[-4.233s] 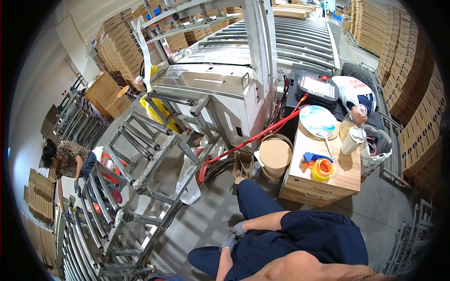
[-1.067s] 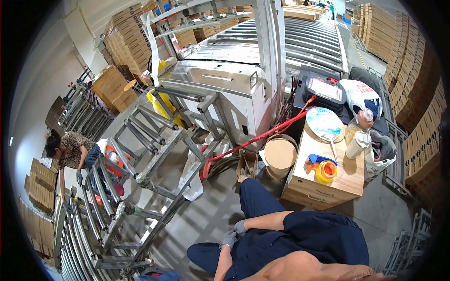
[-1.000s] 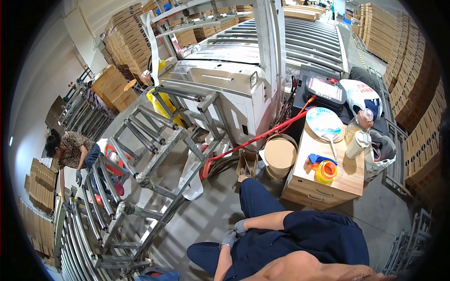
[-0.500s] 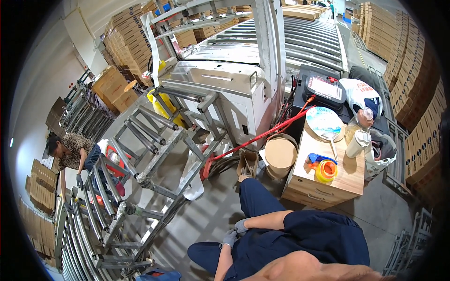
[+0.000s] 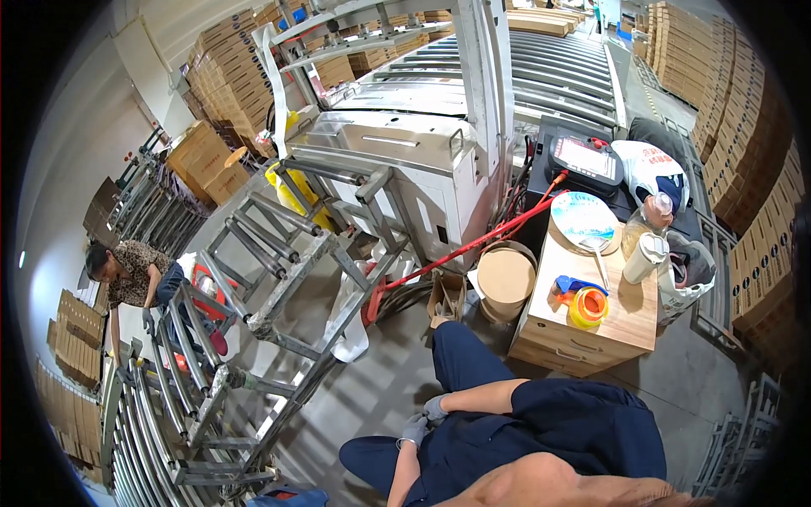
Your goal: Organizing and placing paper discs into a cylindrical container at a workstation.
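Observation:
Both my hands rest together in my lap, between my bent knees in dark blue trousers. My left hand, in a grey glove with a pale band at the wrist, touches my right hand, gloved in grey too. The fingers of both look curled in. Whether anything lies between them is hidden. Beyond my right knee stands a wooden drawer cabinet. On its top are an orange-and-yellow roll, a blue tape dispenser, a round hand fan and a pale lidded cup.
Metal roller frames stand ahead and left, where a co-worker bends over rollers. A red bar slants past a round cardboard drum. A white machine and roller conveyor lie farther off. Stacked cartons line the right.
My hands have stayed in place. The co-worker's head and upper body have shifted slightly to the right.

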A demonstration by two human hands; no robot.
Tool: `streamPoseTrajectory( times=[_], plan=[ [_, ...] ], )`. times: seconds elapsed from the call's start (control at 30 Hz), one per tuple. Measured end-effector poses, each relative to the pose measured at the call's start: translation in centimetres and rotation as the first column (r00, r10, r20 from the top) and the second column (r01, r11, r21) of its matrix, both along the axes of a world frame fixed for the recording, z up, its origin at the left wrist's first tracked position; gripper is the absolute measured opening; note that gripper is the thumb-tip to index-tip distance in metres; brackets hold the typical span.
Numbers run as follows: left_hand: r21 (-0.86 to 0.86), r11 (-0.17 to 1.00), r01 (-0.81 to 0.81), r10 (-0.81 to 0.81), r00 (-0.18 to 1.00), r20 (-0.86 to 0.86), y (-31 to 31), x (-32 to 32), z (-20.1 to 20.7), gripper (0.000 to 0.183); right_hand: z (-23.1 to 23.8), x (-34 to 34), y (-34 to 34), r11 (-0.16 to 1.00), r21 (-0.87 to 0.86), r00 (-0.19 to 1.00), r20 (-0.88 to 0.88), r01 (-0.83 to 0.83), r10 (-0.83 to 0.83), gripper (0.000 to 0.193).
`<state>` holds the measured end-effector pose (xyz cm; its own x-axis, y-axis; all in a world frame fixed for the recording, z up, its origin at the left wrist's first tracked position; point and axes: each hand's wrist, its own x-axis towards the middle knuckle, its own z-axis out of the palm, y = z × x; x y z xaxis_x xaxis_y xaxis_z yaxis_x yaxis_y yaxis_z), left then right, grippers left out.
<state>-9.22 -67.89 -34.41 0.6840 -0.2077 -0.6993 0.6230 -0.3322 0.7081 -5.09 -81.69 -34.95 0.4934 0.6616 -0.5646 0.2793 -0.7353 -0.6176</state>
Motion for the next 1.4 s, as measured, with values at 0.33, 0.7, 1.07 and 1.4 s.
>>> streamPoseTrajectory(
  times=[0.33,0.7,1.07,1.4],
  plan=[
    [-0.01,0.999,0.052,-0.052,0.998,0.036,0.2,0.0,0.3,0.026,0.3,0.0,0.0,0.999,-0.021,0.998,0.057,-0.036,0.037,0.034],
    [0.009,0.999,0.042,-0.042,0.997,0.069,-0.1,-0.2,0.8,0.024,-1.5,0.0,0.3,0.999,-0.043,0.997,0.065,-0.025,0.028,0.032],
    [-0.019,1.0,-0.004,0.005,0.999,0.053,0.1,-0.2,0.2,0.024,-1.2,0.2,0.4,0.999,-0.031,0.998,0.048,-0.032,0.034,0.032],
    [0.011,1.0,-0.002,0.001,0.999,0.045,-0.2,-0.4,1.2,0.024,-0.2,-0.1,0.2,1.0,-0.008,0.999,0.04,-0.007,0.007,0.033]
  ],
)
